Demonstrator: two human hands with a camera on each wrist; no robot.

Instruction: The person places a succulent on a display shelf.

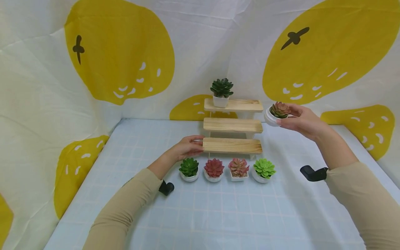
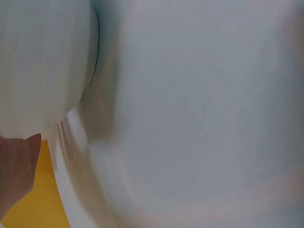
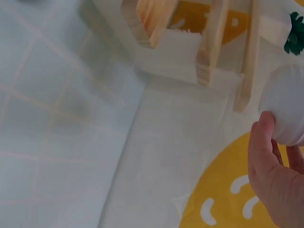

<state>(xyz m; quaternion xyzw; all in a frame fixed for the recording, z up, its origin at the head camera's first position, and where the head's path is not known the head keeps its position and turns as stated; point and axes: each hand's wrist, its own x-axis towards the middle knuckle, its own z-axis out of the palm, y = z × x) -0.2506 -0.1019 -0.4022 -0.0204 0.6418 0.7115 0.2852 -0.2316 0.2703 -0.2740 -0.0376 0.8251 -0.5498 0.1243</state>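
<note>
My right hand [image 1: 304,119] holds a potted succulent with reddish-green leaves [image 1: 280,110] by its round white pot [image 3: 285,104], raised beside the right end of the top tier. At the left end of the lowest step, my left hand [image 1: 187,147] grips the three-tier wooden shelf [image 1: 232,146]. A dark green succulent in a square white pot [image 1: 221,100] stands on the top tier, left of its middle. In the left wrist view, a white pot [image 2: 42,61] fills the upper left corner and only part of the hand [image 2: 16,171] shows.
In front of the shelf stands a row of potted succulents: dark green [image 1: 189,168], red [image 1: 214,169], pink [image 1: 239,168] and bright green [image 1: 264,169]. A pale blue checked cloth [image 1: 218,215] covers the table. Behind hangs a white curtain [image 1: 200,45] with yellow fruit prints.
</note>
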